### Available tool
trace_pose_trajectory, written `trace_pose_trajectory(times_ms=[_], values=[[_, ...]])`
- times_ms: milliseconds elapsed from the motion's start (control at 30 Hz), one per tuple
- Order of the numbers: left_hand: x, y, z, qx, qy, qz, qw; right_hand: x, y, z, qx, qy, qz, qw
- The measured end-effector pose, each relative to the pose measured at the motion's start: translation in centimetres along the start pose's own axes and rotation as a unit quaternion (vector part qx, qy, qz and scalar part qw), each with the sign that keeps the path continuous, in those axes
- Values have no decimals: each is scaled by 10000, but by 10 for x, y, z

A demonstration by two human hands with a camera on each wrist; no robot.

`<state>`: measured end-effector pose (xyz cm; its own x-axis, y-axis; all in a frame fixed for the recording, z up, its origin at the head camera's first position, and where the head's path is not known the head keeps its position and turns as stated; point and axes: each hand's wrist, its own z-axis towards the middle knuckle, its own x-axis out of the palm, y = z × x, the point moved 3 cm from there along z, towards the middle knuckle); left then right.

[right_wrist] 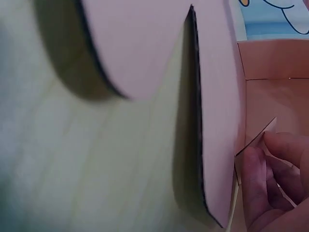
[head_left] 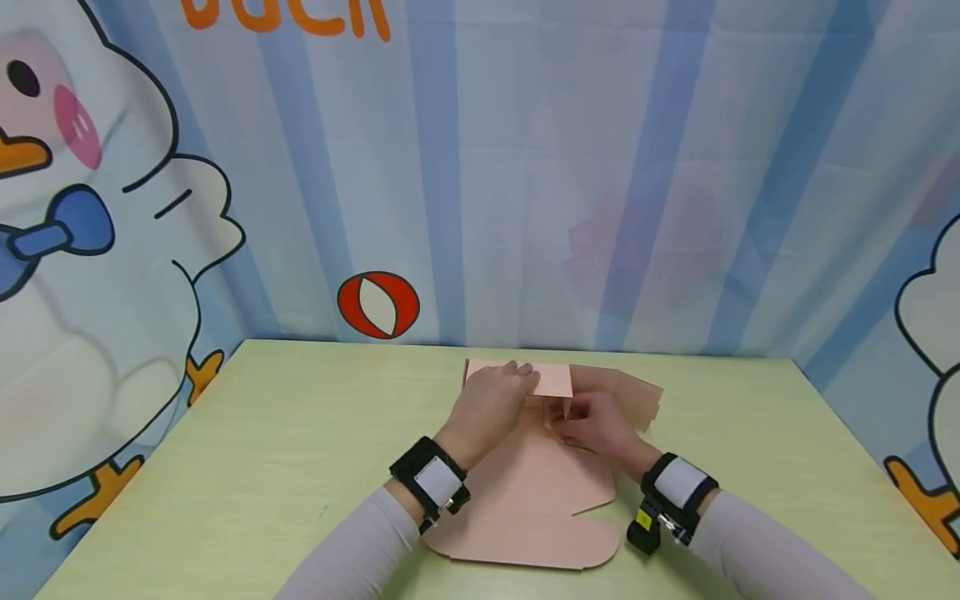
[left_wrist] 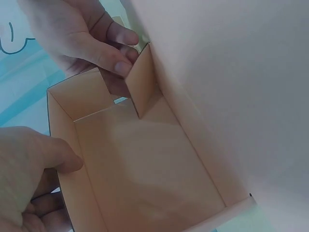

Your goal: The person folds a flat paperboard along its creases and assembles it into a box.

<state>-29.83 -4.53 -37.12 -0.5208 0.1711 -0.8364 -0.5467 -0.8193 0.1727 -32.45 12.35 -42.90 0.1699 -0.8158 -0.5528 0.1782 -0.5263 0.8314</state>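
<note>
A pink cardboard box (head_left: pixel 536 487), partly folded, lies on the table with its long lid panel stretching toward me. My left hand (head_left: pixel 491 408) grips the far wall (left_wrist: pixel 65 145); the left wrist view shows its thumb inside and fingers outside. At the far right corner, my right hand (head_left: pixel 600 425) pinches a small corner flap (left_wrist: pixel 141 82) between thumb and fingers. The right wrist view shows this flap (right_wrist: pixel 260 137) angled inward over the box floor. An unfolded side panel (head_left: pixel 626 396) sticks out to the right behind my right hand.
The box rests on a pale yellow-green table (head_left: pixel 300 467). A striped blue curtain (head_left: pixel 517 183) printed with cartoon ducks hangs behind it. Near me, the lid panel has rounded corners and a slit on its right side.
</note>
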Motion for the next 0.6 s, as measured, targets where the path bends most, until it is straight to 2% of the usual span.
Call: trace_pose_trajectory(times_ms=[233,467,600], values=[[-1,1,0,-29,-13,-68,10000,3,3,2,-42,-49,-128,9999],[0,0,1,-31,28,-54,10000,4,5,4,162,-137,-243,9995],[1,-1,1,-56,74,-65,9999,6,5,3,-40,-225,-411,9989]])
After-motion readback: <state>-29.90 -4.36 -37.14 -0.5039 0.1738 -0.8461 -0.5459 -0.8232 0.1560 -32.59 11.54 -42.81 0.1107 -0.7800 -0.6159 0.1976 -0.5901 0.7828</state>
